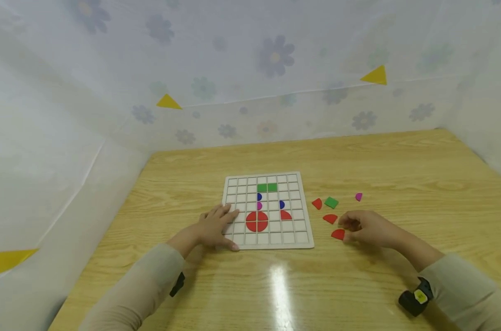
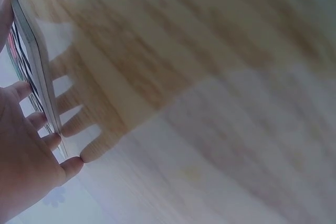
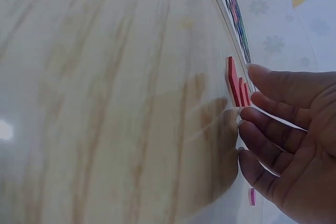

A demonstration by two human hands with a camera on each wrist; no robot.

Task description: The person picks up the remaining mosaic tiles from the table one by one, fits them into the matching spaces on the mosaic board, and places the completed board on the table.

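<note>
Red loose pieces (image 1: 330, 219), three, one board (image 1: 300, 225), two hands (image 1: 213, 228) (image 1: 370, 228)

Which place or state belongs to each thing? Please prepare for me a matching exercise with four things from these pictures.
Things:
1. Left hand
2. Right hand
3. Loose purple piece
4. Four red quarter pieces

Places and states:
A. together make a full circle
B. is close to the loose red piece nearest the person
C. touches the left side of the board
D. lies off the board, beyond the right hand

Pairs: 1-C, 2-B, 3-D, 4-A
</note>
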